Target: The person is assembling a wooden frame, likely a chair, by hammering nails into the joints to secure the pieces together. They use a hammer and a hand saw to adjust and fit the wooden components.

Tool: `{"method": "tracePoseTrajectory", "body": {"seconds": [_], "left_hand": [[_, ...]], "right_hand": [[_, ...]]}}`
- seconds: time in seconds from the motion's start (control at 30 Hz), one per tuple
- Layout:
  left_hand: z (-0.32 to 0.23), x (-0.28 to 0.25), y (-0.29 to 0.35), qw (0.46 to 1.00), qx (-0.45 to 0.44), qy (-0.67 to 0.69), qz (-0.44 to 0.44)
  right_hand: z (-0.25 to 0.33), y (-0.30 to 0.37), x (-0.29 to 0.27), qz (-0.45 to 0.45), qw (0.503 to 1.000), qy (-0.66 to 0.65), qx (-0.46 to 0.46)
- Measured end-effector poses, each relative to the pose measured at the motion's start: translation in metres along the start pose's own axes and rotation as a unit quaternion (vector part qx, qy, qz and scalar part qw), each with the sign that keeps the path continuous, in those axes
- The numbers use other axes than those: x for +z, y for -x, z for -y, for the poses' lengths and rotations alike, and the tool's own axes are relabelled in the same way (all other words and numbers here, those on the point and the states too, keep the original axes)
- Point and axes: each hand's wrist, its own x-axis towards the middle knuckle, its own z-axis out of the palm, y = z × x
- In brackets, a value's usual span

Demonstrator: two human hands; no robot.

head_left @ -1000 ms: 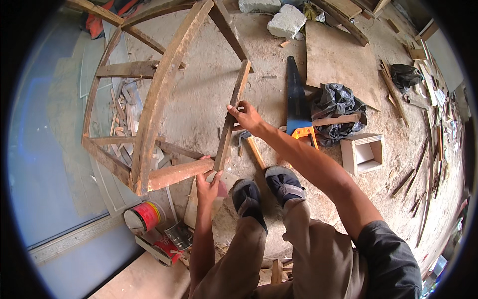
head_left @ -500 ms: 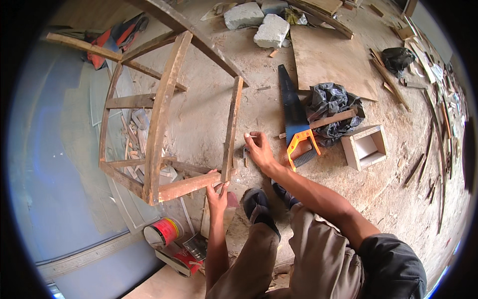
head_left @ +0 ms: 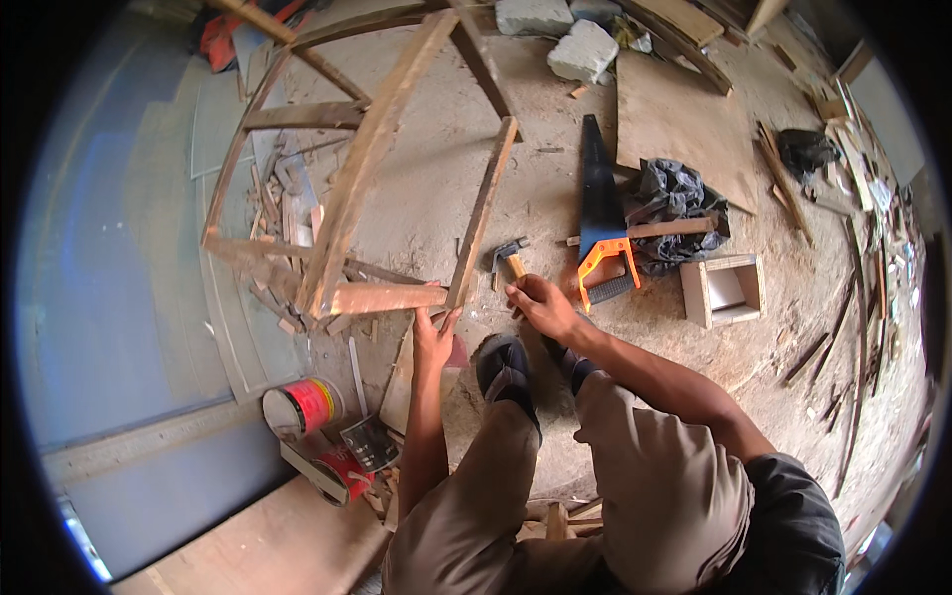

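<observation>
A wooden frame (head_left: 382, 149) of rough brown bars stands tilted at the left. My left hand (head_left: 433, 335) grips its near lower corner, where a short rail (head_left: 387, 297) meets an upright bar (head_left: 483, 213); the fingers are closed on the wood from below. Just right of that corner, my right hand (head_left: 545, 307) is closed round the wooden handle of a hammer (head_left: 513, 258). The dark metal head points away from me, low over the floor. The lower end of its handle is hidden in my fist.
A handsaw (head_left: 601, 218) with an orange handle lies right of the hammer. Beyond it are a black plastic bag (head_left: 669, 193) and a small open wooden box (head_left: 725, 291). Red-labelled cans (head_left: 315, 405) stand at lower left by a blue panel (head_left: 119, 258). Wood scraps line the right.
My right hand has taken the hammer by its handle. My left hand stays on the frame's corner. The whole view has shifted, and the frame leans a little differently.
</observation>
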Motion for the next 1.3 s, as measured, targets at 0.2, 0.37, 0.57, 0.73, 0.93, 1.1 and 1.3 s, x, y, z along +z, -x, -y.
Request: {"method": "tracePoseTrajectory", "body": {"seconds": [0.2,0.37,0.57,0.73,0.93,1.1,1.3], "left_hand": [[-0.001,-0.002,-0.002,1.0,0.018,-0.004,-0.014],[-0.008,0.001,-0.007,0.999,0.03,-0.011,-0.007],[-0.012,0.007,0.002,0.997,0.049,-0.03,-0.042],[-0.001,0.015,0.009,0.991,0.085,-0.05,-0.095],[-0.008,0.032,0.006,0.991,0.055,-0.059,-0.104],[-0.007,0.03,0.007,0.992,0.043,-0.057,-0.103],[-0.01,0.035,0.004,0.992,0.041,-0.051,-0.105]], "right_hand": [[0.089,0.044,-0.027,0.047,0.998,0.04,0.005],[0.074,0.055,-0.021,0.001,1.0,0.02,0.017],[0.032,0.034,0.01,0.008,0.942,0.307,-0.135],[-0.002,-0.01,0.003,-0.039,0.894,0.407,-0.182],[-0.026,-0.015,-0.05,-0.109,0.795,0.546,-0.241],[0.0,0.021,-0.079,-0.258,0.709,0.656,0.0],[-0.08,0.057,-0.15,-0.534,0.815,0.224,0.012]]}}
